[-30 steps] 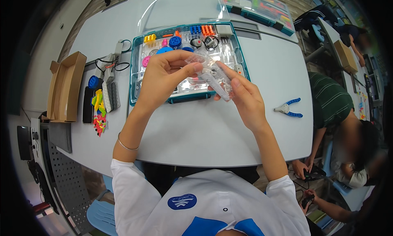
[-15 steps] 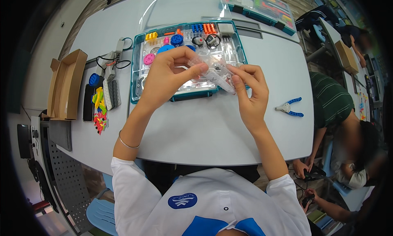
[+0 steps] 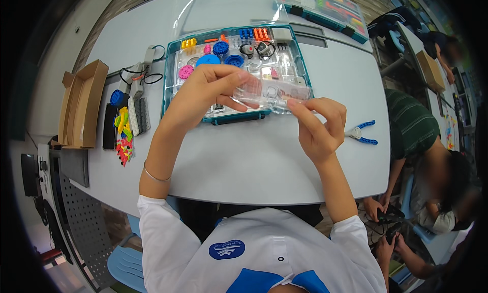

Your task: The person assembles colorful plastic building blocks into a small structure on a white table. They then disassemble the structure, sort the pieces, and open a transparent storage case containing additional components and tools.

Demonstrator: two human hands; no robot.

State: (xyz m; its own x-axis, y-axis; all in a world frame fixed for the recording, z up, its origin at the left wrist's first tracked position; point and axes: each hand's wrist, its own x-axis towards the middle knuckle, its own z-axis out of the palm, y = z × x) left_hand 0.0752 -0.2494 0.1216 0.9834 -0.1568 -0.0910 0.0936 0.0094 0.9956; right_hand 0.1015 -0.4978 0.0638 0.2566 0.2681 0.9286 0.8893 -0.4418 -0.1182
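Note:
A clear plastic bag is stretched between my two hands above the front of an open parts case. My left hand pinches its left end between thumb and fingers. At the lower right edge of the bag, my right hand grips it with thumb and forefinger. Something small shows inside the bag, too blurred to name. Behind it, the teal-rimmed case holds blue wheels, a pink gear, orange and blue blocks and cabled grey parts. My hands hide part of the case's front.
Blue-handled pliers lie at the table's right. On the left are a cardboard box, grey cabled modules and a pile of yellow and pink pieces. A second parts case stands far right. People sit beyond the right edge.
The bag has been spread out wider and flatter. My right hand has moved right and slightly down, while my left hand has shifted slightly, its fingers now lower.

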